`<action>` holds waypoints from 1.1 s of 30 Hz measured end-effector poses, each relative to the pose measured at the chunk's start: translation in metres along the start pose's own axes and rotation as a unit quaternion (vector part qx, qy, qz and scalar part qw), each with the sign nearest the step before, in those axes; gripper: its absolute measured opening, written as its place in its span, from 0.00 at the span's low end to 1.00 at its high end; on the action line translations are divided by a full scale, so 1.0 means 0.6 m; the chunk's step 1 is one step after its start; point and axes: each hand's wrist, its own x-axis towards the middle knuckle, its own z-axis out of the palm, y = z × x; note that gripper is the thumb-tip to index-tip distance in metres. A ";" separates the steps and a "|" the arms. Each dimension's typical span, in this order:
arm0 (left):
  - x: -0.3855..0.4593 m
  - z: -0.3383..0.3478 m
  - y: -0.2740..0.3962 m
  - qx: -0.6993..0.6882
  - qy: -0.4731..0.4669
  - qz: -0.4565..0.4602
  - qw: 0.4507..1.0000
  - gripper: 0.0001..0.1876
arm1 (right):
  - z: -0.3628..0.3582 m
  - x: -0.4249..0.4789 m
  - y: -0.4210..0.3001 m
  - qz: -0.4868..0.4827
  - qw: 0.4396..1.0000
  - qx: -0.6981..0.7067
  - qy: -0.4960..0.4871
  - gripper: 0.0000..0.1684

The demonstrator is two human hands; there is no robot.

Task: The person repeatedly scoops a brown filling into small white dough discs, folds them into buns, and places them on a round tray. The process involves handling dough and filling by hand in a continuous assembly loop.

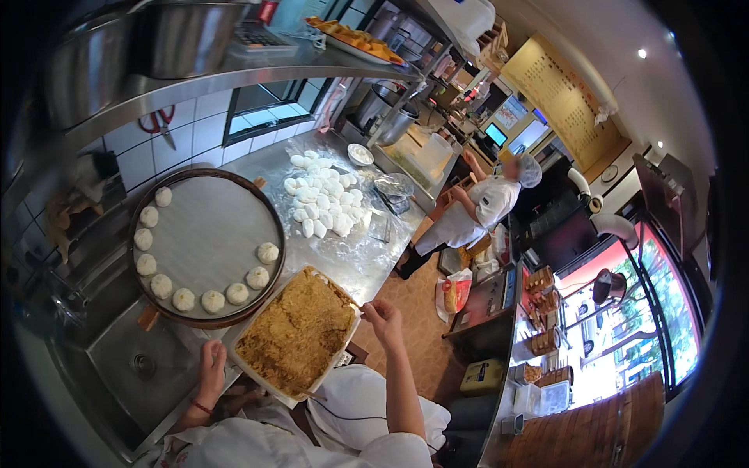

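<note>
Before me a white rectangular tub (257,383) is heaped with crumbly brown filling (295,330). My right hand (383,322) is at the tub's right corner, thumb and forefinger pinched on what looks like the end of a thin stick (353,305). Left of the tub, my left hand (212,365) is raised with curled fingers; nothing shows in it, though its palm is partly hidden. Beyond it lies a large round steamer tray (205,228) with a pale liner. Several pleated buns (213,302) line its left, near and right edges.
Many floured dough pieces (327,196) lie on the steel worktop (363,266), near a bowl of flour (360,154). A sink (143,362) is at left, an overhead shelf (234,79) above. A co-worker (477,202) in white stands beyond the worktop. Bamboo steamers (544,342) stand right.
</note>
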 end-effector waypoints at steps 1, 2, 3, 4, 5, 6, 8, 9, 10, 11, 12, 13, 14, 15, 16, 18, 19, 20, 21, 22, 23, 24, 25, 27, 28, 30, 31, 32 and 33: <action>0.003 0.021 -0.013 0.027 0.016 0.028 0.999 0.19 | -0.009 0.015 0.021 -0.011 1.000 -0.014 0.002 0.10; 0.013 0.030 -0.038 0.054 0.027 0.018 0.998 0.21 | -0.008 0.033 0.043 -0.023 0.999 -0.028 0.003 0.12; 0.014 0.053 -0.035 0.071 0.064 0.002 0.995 0.22 | -0.012 0.056 0.066 -0.034 0.998 -0.045 0.005 0.15; 0.017 0.071 -0.034 0.108 0.075 0.005 0.991 0.23 | -0.023 0.080 0.085 -0.038 0.995 -0.086 -0.022 0.21; 0.027 0.082 -0.041 0.145 0.087 0.008 0.986 0.24 | -0.033 0.104 0.104 -0.037 0.995 -0.091 -0.034 0.22; 0.037 0.087 -0.073 0.132 0.106 0.006 0.986 0.25 | -0.031 0.136 0.122 -0.060 0.992 -0.101 -0.044 0.21; 0.044 0.124 -0.062 0.098 0.148 0.012 0.984 0.26 | -0.043 0.201 0.164 -0.087 0.987 -0.127 -0.052 0.21; 0.044 0.132 -0.058 0.088 0.174 0.014 0.981 0.27 | -0.036 0.235 0.189 -0.093 0.984 -0.136 -0.062 0.21; 0.045 0.138 -0.070 0.078 0.200 0.019 0.976 0.28 | -0.032 0.269 0.206 -0.102 0.981 -0.149 -0.069 0.21; 0.049 0.137 -0.081 0.078 0.213 0.015 0.974 0.29 | -0.025 0.299 0.222 -0.106 0.980 -0.152 -0.071 0.21; 0.045 0.136 -0.082 0.078 0.229 0.009 0.970 0.29 | -0.015 0.329 0.240 -0.109 0.979 -0.156 -0.076 0.21; 0.039 0.146 -0.071 0.074 0.243 0.002 0.967 0.30 | -0.014 0.358 0.258 -0.113 0.977 -0.164 -0.079 0.21; 0.040 0.159 -0.060 0.063 0.262 0.011 0.963 0.30 | -0.013 0.384 0.275 -0.106 0.976 -0.177 -0.074 0.23; 0.039 0.162 -0.059 0.084 0.262 0.012 0.961 0.30 | -0.008 0.412 0.286 -0.117 0.972 -0.192 -0.061 0.23; 0.041 0.159 -0.063 0.105 0.260 0.013 0.960 0.30 | -0.003 0.437 0.297 -0.128 0.969 -0.207 -0.048 0.24; 0.042 0.158 -0.069 0.134 0.267 0.029 0.954 0.30 | 0.012 0.480 0.310 -0.128 0.965 -0.224 -0.036 0.27; 0.042 0.155 -0.070 0.138 0.269 0.018 0.953 0.29 | 0.024 0.501 0.311 -0.152 0.958 -0.241 -0.026 0.28; 0.041 0.150 -0.070 0.141 0.271 0.008 0.952 0.28 | 0.035 0.523 0.310 -0.175 0.950 -0.257 -0.015 0.29; 0.038 0.149 -0.069 0.144 0.273 -0.006 0.951 0.27 | 0.046 0.543 0.309 -0.196 0.941 -0.276 -0.006 0.30; 0.035 0.155 -0.061 0.149 0.267 0.001 0.952 0.26 | 0.049 0.562 0.304 -0.173 0.945 -0.275 -0.023 0.33; 0.032 0.160 -0.053 0.154 0.262 0.008 0.953 0.25 | 0.052 0.581 0.302 -0.182 0.943 -0.278 -0.013 0.34; 0.034 0.160 -0.045 0.160 0.260 0.018 0.952 0.25 | 0.061 0.606 0.296 -0.194 0.941 -0.278 -0.002 0.35; 0.034 0.158 -0.047 0.178 0.266 0.012 0.948 0.24 | 0.070 0.627 0.290 -0.206 0.938 -0.278 0.009 0.36; 0.033 0.159 -0.049 0.210 0.273 0.000 0.939 0.24 | 0.072 0.662 0.296 -0.193 0.938 -0.286 -0.002 0.38; 0.036 0.161 -0.043 0.208 0.273 -0.012 0.939 0.24 | 0.074 0.681 0.304 -0.209 0.933 -0.293 0.005 0.38; 0.036 0.168 -0.030 0.202 0.273 -0.039 0.940 0.23 | 0.081 0.710 0.317 -0.216 0.932 -0.292 0.002 0.40; 0.031 0.167 -0.038 0.195 0.289 -0.033 0.937 0.23 | 0.092 0.711 0.303 -0.193 0.931 -0.309 -0.030 0.39; 0.027 0.164 -0.048 0.188 0.303 -0.027 0.934 0.23 | 0.099 0.711 0.289 -0.169 0.928 -0.327 -0.061 0.38; 0.020 0.159 -0.052 0.183 0.313 -0.021 0.932 0.23 | 0.103 0.703 0.275 -0.143 0.924 -0.344 -0.091 0.37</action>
